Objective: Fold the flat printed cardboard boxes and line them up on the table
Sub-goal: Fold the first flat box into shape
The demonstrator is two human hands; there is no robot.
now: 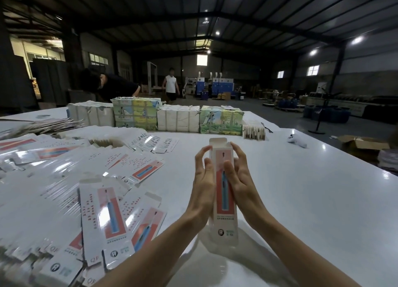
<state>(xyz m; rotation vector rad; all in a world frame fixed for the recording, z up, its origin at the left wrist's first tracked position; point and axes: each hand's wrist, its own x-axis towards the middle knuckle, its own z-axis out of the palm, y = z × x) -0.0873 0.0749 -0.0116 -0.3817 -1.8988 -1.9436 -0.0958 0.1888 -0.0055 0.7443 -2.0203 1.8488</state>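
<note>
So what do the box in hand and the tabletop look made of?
Box: thin printed cardboard, open top flap plain white inside; flat boxes beside it glare, so glossy coating. Table: smooth white, mirrors ceiling lights; laminate or paint, unclear.

I hold one opened box (pixel 224 192) with my two hands, left hand (pixel 202 179) and right hand (pixel 239 176). On the left are flat boxes (pixel 64 179), too many to count. On the far side are two white bundles (pixel 177 118), two printed bundles (pixel 220 119) and one small stack (pixel 253 131). To the right is one white gadget (pixel 297 140). Two people (pixel 170 85) are far left.
</note>
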